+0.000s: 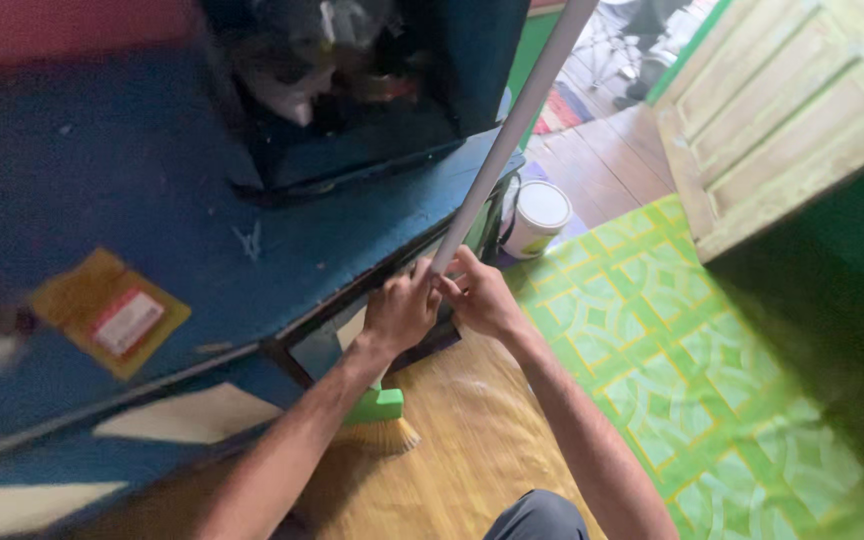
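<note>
White and long, the plastic broom handle (512, 130) slants from the top of the view down to both hands, which close around it side by side near the middle. The left hand (400, 312) wraps its fingers round the pole, touching the right hand (484, 297), which grips just beside it. Below them the broom's green head with straw bristles (380, 420) rests on the yellowish wooden floor (472, 470), beside a blue painted cabinet (152, 200). A white lidded bucket (537, 215) stands farther off, near a green patterned floor mat (672, 350).

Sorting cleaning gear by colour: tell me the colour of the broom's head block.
Green, above tan bristles; the broom head shows in the head view, below the left hand.
</note>
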